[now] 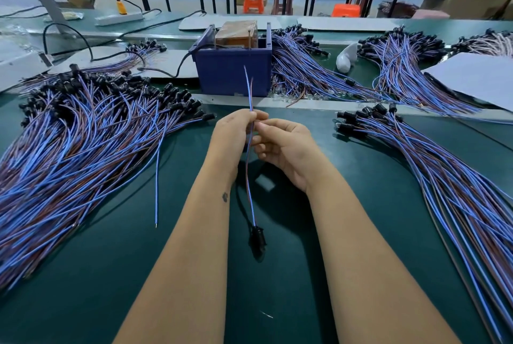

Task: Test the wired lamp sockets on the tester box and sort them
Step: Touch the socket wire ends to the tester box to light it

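Note:
My left hand [236,132] and my right hand [283,146] meet above the middle of the green table [305,288]. Both pinch the blue and red wires [249,177] of one lamp socket. The wire ends stick up past my fingers toward the blue tester box [233,71]. The black socket [257,235] hangs below my hands, close to the table. A large pile of wired sockets [83,144] lies to the left, and another pile [430,166] lies to the right.
More wire bundles [313,71] lie behind the metal rail beside the tester box. A white sheet [477,80] lies at the far right and a white bulb-like object [347,56] near the box. A single loose blue wire [157,177] lies left of my arms. Black cables [83,46] run at back left.

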Motion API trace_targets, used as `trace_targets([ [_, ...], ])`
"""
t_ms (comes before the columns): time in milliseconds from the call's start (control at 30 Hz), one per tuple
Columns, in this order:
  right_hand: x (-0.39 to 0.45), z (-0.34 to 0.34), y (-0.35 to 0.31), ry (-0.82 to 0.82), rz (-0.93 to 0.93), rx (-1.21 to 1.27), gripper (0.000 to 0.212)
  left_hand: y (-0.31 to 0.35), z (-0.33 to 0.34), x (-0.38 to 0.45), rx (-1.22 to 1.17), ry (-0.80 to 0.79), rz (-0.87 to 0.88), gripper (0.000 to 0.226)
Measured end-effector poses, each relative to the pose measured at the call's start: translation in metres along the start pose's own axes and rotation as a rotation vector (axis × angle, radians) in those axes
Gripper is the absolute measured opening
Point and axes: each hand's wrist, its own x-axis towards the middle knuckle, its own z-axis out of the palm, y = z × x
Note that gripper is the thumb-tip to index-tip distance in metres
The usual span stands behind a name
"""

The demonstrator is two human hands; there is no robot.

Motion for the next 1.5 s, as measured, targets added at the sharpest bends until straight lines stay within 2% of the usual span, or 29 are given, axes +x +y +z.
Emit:
trace_targets([
  [100, 0.001, 0.003, 0.002, 0.118, -0.098, -0.125, 0.013, -0.008, -0.004, 0.0, 0.088, -0.033, 0.109, 0.027],
  [200, 0.001, 0.004, 0.003, 0.202, -0.157, -0.268, 0.011, -0.01, -0.005, 0.004, 0.122, -0.039, 0.122, 0.027],
  [300, 0.0, 0.005, 0.003, 0.227, -0.177, -0.295, 0.008, -0.013, -0.004, 0.004, 0.095, -0.04, 0.11, 0.026],
  [467, 0.0, 0.005, 0.001, 0.318, -0.176, -0.284, 0.013, -0.013, -0.004, 0.011, -0.012, 0.151, 0.149, 0.026],
  [600, -0.002, 0.004, -0.003, 0.365, -0.198, -0.248, 0.016, -0.013, -0.009, 0.014, -0.091, 0.23, 0.129, 0.041],
  [967, -0.006, 0.007, -0.006, 0.355, -0.281, -0.2, 0.019, -0.015, -0.013, 0.016, -0.072, 0.251, 0.152, 0.033],
  [1500, 0.001, 0.003, -0.001, 0.396, -0.244, -0.232, 0.013, -0.017, -0.022, 0.025, 0.066, 0.256, 0.142, 0.035],
])
